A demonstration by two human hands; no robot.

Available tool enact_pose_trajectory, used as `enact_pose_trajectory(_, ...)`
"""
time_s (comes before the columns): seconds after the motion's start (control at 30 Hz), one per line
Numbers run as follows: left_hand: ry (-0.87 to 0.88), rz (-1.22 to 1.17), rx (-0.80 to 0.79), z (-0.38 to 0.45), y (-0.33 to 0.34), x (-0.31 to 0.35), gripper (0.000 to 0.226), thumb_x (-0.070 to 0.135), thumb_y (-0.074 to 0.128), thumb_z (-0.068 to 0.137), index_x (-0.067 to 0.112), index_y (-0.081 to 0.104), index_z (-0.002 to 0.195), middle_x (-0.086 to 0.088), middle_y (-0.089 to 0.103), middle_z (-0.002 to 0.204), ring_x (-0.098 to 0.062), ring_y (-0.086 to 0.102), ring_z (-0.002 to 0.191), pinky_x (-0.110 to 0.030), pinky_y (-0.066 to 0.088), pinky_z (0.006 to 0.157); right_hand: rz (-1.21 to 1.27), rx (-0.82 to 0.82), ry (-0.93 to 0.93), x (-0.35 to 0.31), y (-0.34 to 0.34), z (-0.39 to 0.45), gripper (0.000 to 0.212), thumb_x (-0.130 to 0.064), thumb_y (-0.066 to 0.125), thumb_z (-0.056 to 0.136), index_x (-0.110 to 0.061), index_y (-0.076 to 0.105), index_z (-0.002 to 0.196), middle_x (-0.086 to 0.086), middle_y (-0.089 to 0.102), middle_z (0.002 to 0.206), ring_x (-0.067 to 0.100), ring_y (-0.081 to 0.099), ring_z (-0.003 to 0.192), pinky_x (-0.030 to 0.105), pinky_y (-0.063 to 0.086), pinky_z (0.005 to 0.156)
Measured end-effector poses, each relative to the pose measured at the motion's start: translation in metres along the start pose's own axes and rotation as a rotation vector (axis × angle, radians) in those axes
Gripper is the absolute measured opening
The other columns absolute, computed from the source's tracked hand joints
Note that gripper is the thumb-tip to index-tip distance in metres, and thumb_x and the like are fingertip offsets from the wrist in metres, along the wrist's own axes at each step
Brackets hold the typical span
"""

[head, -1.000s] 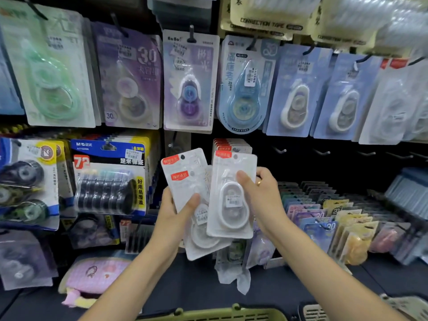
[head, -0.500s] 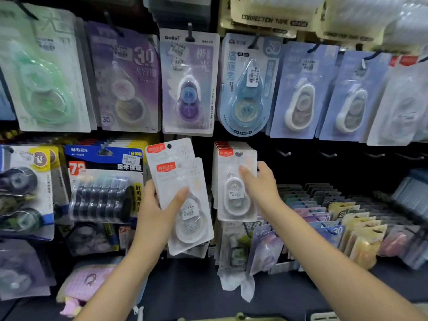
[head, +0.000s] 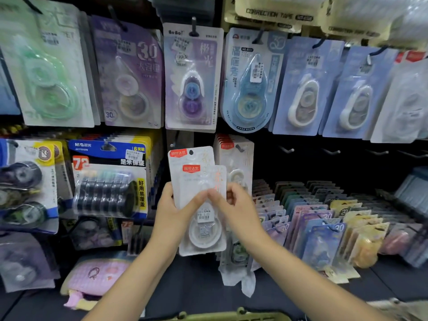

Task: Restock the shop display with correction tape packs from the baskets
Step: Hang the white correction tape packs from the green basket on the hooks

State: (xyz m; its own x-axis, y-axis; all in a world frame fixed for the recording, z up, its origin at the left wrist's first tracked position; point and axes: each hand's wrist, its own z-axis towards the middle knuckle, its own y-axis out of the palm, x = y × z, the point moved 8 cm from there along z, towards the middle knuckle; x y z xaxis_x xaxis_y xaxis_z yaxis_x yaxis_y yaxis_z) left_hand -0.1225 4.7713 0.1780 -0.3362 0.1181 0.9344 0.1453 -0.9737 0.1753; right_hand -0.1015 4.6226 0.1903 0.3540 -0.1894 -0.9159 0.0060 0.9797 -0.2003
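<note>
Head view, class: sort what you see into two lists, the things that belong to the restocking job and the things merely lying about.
Part of the job:
- white correction tape packs, held in the left hand
- right hand, pinching the front pack
- matching white packs on the hook
- green basket rim

Just lying about:
- six-roll black refill pack
- pink pouch
- purple pack above

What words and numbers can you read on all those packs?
"CORRECTION TAPE": beige pack, top.
"BoBo": purple-blue pack.
"30": purple pack.
"M&G", "72": black-tape pack.
"30": blue pack on the shelf.
Held white packs: red label too blurred to read.
</note>
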Motion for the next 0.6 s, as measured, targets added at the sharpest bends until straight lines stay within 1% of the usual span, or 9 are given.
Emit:
enact_pose_trajectory(0.03, -0.002, 0.003, -0.008, -0.001, 0.001, -0.001, 0.056, 0.043, 0.076, 0.062, 0.023, 0.056, 0.11, 0.002, 0.071, 0.11, -0.013, 0.069, 0.1, -0.034, 0.055, 0.084, 0.008, -0.001, 0.004, 0.002, 0.001, -0.005, 0.019, -0.038, 0.067, 0.085, -0.022, 0.055, 0.083, -0.024, 0.062, 0.065, -0.009, 0.055, 0.06, 0.008, 0.04, 0.055)
enact_pose_trajectory(0.07, -0.006, 0.003, -0.019, -0.001, 0.003, -0.002, 0.054, 0.043, 0.074, 0.064, 0.024, 0.056, 0.11, 0.001, 0.071, 0.111, -0.014, 0.069, 0.101, -0.036, 0.055, 0.085, 0.026, 0.017, 0.014, 0.003, -0.002, -0.008, 0.018, -0.036, 0.066, 0.085, -0.022, 0.055, 0.083, -0.023, 0.062, 0.065, -0.008, 0.056, 0.06, 0.008, 0.041, 0.054)
enact_pose_trajectory(0.17, -0.007, 0.004, -0.051, -0.001, 0.003, -0.003, 0.045, 0.043, 0.069, 0.071, 0.027, 0.056, 0.111, 0.004, 0.071, 0.11, -0.016, 0.068, 0.102, -0.037, 0.055, 0.084, 0.118, 0.106, 0.052, 0.002, -0.019, -0.008, 0.021, -0.038, 0.063, 0.087, -0.02, 0.054, 0.093, -0.006, 0.067, 0.086, 0.002, 0.066, 0.075, 0.016, 0.05, 0.06)
enact_pose_trajectory(0.2, 0.0, 0.007, -0.047, 0.0, 0.001, -0.002, 0.042, 0.043, 0.069, 0.073, 0.028, 0.056, 0.11, 0.006, 0.071, 0.109, -0.014, 0.069, 0.101, -0.034, 0.054, 0.083, 0.147, 0.143, 0.049, 0.0, -0.026, -0.005, 0.021, -0.037, 0.061, 0.088, -0.019, 0.052, 0.095, -0.002, 0.065, 0.089, 0.0, 0.065, 0.075, 0.014, 0.05, 0.059)
enact_pose_trajectory(0.27, 0.025, 0.024, -0.007, 0.001, -0.005, 0.002, 0.037, 0.041, 0.067, 0.074, 0.031, 0.057, 0.108, 0.012, 0.071, 0.105, -0.008, 0.068, 0.099, -0.028, 0.053, 0.082, 0.125, 0.209, 0.021, -0.009, -0.042, 0.002, 0.019, -0.035, 0.058, 0.09, -0.019, 0.049, 0.094, -0.002, 0.061, 0.09, -0.006, 0.061, 0.069, 0.01, 0.046, 0.056)
enact_pose_trajectory(0.37, 0.049, 0.062, 0.056, 0.005, -0.015, 0.007, 0.026, 0.037, 0.067, 0.08, 0.034, 0.056, 0.104, 0.017, 0.07, 0.098, -0.001, 0.067, 0.093, -0.017, 0.049, 0.075, 0.03, 0.264, 0.019, -0.015, -0.06, 0.014, 0.02, -0.034, 0.057, 0.092, -0.017, 0.047, 0.095, -0.007, 0.055, 0.087, 0.0, 0.055, 0.072, 0.016, 0.042, 0.059)
enact_pose_trajectory(0.43, 0.05, 0.071, 0.076, 0.008, -0.02, 0.008, 0.021, 0.03, 0.067, 0.085, 0.034, 0.056, 0.103, 0.014, 0.069, 0.101, -0.004, 0.067, 0.095, -0.021, 0.049, 0.076, -0.018, 0.272, 0.038, -0.013, -0.066, 0.019, 0.021, -0.034, 0.057, 0.092, -0.016, 0.048, 0.098, -0.009, 0.054, 0.087, 0.002, 0.053, 0.076, 0.02, 0.04, 0.062)
enact_pose_trajectory(0.5, 0.056, 0.07, 0.078, 0.009, -0.022, 0.009, 0.02, 0.029, 0.067, 0.087, 0.034, 0.056, 0.103, 0.012, 0.069, 0.104, -0.005, 0.067, 0.096, -0.023, 0.049, 0.077, -0.035, 0.278, 0.039, -0.011, -0.069, 0.022, 0.021, -0.034, 0.058, 0.092, -0.016, 0.05, 0.098, -0.007, 0.057, 0.09, 0.006, 0.055, 0.08, 0.024, 0.044, 0.067)
enact_pose_trajectory(0.6, 0.068, 0.068, 0.074, 0.009, -0.021, 0.011, 0.021, 0.029, 0.067, 0.086, 0.034, 0.056, 0.104, 0.011, 0.069, 0.105, -0.002, 0.067, 0.093, -0.016, 0.051, 0.071, -0.001, 0.283, 0.064, -0.004, -0.072, 0.029, 0.022, -0.035, 0.058, 0.091, -0.015, 0.054, 0.096, -0.001, 0.06, 0.094, 0.013, 0.058, 0.083, 0.03, 0.047, 0.073)
